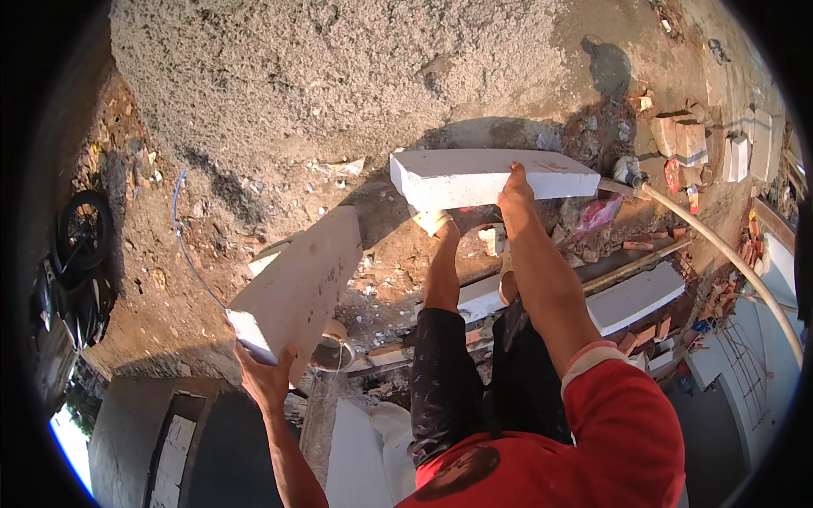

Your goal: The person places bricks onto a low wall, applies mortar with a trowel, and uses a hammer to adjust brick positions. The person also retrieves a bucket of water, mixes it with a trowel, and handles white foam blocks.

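My left hand (269,372) is closed on the near end of a long white concrete block (301,284). That block is tilted on edge, and its far end points up and to the right. Ahead of my legs, my right hand (515,188) grips a second white concrete block (474,173) about the middle, with the thumb over its top edge. This block lies crosswise, its long side toward me. The undersides of both blocks and some of my fingers are hidden. A small pail (333,347) stands beside the left block.
A big heap of grey gravel (339,76) covers the far ground. A blue cable (179,220) and a parked motorcycle (80,262) are at left. At right are a long tan pole (724,250), stacked blocks (690,142), another white slab (639,296) and brick rubble (728,292).
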`<state>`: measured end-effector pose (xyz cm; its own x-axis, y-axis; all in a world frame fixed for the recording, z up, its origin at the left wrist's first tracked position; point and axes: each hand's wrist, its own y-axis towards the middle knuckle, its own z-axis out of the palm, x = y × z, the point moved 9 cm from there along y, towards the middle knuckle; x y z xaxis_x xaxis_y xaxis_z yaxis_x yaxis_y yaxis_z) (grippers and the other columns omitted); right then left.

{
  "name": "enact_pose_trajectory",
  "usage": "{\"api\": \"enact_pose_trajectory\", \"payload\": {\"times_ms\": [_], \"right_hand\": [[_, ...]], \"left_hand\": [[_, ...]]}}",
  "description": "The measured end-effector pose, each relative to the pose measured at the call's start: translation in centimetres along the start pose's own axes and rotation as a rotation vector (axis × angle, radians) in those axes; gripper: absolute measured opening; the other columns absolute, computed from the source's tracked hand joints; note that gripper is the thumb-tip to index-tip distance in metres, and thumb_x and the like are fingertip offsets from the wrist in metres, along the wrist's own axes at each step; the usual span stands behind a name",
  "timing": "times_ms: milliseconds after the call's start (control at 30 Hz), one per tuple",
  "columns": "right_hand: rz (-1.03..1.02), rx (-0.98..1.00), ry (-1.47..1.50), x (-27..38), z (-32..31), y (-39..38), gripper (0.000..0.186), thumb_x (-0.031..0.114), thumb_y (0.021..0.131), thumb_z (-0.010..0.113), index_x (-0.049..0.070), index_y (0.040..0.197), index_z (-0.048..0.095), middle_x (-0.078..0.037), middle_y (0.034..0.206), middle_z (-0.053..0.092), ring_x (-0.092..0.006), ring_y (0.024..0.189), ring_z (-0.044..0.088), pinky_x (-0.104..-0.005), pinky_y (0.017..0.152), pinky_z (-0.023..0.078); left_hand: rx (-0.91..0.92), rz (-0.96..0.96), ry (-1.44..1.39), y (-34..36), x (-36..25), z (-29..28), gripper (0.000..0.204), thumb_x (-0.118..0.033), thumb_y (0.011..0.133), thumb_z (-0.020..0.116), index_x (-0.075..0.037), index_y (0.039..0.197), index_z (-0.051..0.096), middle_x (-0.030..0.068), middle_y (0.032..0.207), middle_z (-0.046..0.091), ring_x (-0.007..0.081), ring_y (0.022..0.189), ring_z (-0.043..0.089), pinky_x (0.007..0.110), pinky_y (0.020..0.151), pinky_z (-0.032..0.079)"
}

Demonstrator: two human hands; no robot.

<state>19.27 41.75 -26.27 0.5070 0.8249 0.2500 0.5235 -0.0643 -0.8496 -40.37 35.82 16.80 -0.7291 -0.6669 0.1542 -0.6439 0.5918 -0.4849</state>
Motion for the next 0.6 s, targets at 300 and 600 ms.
{"api": "enact_pose_trajectory", "payload": {"times_ms": [300,600], "right_hand": [[0.031,-0.337,-0.201,0.1,8.9,-3.2,0.105,0.053,0.074,0.081,-0.008,0.134,0.02,-0.03,0.133,0.037,-0.039,0.12,0.055,-0.0469,0.094,0.054],[-0.571,0.135,-0.483,4.1,12.1,-8.8,0.1,0.055,0.08,0.077,-0.002,0.149,0.034,-0.032,0.129,0.052,-0.0391,0.11,0.063,-0.0473,0.094,0.053]], "left_hand": [[-0.074,0.061,-0.053,0.9,0.1,-0.2,0.107,-0.045,0.062,0.086,0.002,0.146,0.036,0.0247,0.13,0.052,0.0405,0.119,0.055,0.052,0.098,0.046],[-0.026,0.248,-0.183,3.2,-0.7,0.6,0.106,-0.042,0.071,0.084,0.004,0.147,0.027,0.0247,0.137,0.038,0.0389,0.131,0.038,0.055,0.107,0.036]]}}
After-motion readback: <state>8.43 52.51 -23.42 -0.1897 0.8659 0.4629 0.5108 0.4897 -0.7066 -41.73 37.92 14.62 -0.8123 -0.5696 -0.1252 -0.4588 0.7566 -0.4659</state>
